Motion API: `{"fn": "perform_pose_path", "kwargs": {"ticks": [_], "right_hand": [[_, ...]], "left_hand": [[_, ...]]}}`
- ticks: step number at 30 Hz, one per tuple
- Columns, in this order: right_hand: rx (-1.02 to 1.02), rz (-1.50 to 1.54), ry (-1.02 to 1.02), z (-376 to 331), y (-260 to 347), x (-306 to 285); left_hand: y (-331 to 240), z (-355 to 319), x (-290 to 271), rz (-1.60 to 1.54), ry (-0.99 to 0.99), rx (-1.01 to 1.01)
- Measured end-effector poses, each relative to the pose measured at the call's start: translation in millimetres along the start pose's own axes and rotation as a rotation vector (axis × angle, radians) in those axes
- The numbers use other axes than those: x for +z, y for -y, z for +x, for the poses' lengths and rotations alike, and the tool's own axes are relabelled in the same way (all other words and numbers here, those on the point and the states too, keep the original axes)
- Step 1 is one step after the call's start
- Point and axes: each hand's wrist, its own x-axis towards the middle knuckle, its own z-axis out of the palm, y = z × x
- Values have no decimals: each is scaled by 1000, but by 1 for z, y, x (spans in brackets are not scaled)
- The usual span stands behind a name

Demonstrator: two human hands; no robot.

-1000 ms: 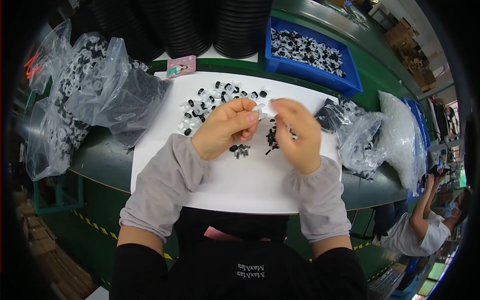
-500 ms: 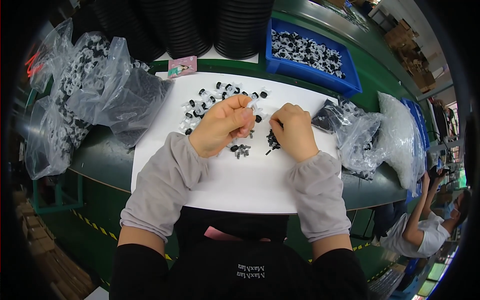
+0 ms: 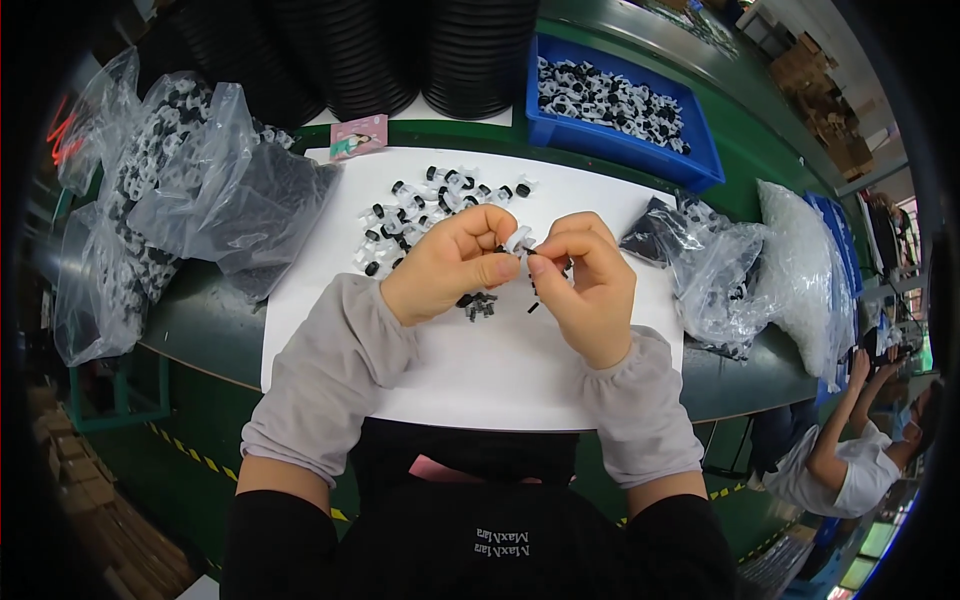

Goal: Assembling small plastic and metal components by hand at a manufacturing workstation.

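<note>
Over the white sheet my two hands meet at a small white plastic part with a dark end, much like a little caster. My left hand pinches it between thumb and fingers. Against its right side, my right hand is closed, thumb to forefinger, on something small and dark that I cannot make out. Behind my left hand lie several white parts with black wheels. Small grey metal pins sit just below the hands, and short black pieces are partly hidden by my right hand.
A blue bin of black-and-white parts stands at the back right. Clear bags of parts crowd the left; more plastic bags lie on the right. Black ribbed stacks and a pink card are behind. A person works at far right.
My right hand has lifted from the pile of small black pieces and moved left to the white part. My left hand has lowered slightly, tilting the part toward my right fingers.
</note>
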Motion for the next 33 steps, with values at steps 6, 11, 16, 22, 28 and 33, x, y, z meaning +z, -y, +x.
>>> {"fn": "perform_pose_path", "kwargs": {"ticks": [6,11,16,22,28,33], "right_hand": [[-89,-180,-93,-1,1,10],[-134,-267,-117,-3,4,11],[-283,-437,-2,-1,10,2],[-35,-287,-34,7,8,-3],[486,218,105,10,5,-16],[593,-30,252,28,-6,-45]], "left_hand": [[4,1,0,-4,-7,16],[4,-1,0,-22,-48,52],[8,-1,-2,-18,-103,85],[7,1,-3,-16,-81,89],[-12,1,7,139,-141,-59],[-11,4,-14,470,-540,196]]}}
